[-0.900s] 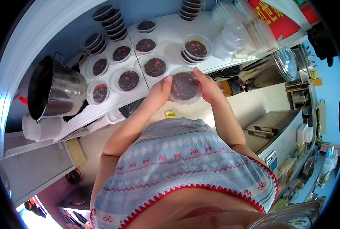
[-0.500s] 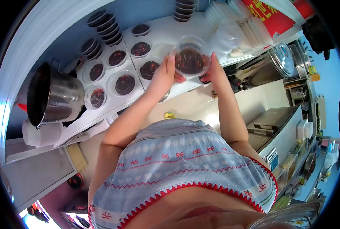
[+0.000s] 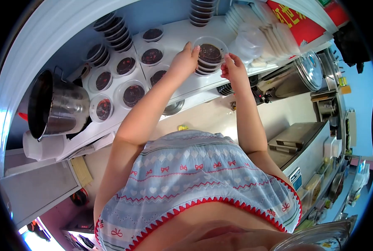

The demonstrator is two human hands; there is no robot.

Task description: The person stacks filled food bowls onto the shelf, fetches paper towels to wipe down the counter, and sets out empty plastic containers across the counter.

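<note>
A clear round plastic bowl (image 3: 209, 53) of dark red-brown sauce with red bits sits atop a short stack of similar bowls on the white counter. My left hand (image 3: 185, 62) grips its left rim, thumb on top. At the right rim, my right hand (image 3: 234, 67) pinches the edge with curled fingers. Just right of the stack lie clear round plastic lids (image 3: 248, 45). Left of my left forearm, several single bowls of the same sauce (image 3: 133, 95) stand uncovered, one partly hidden by that arm.
Taller stacks of filled bowls (image 3: 118, 35) line the back wall, with another stack (image 3: 202, 12) farther right. A large steel pot (image 3: 67, 104) stands at the left end. White packets (image 3: 274, 35) and a lidded steel pot (image 3: 293, 73) are to the right.
The bowl has moved up and slightly away from me, and now rests on the stack. Both hands went with it; my right fingers have curled in at the rim.
</note>
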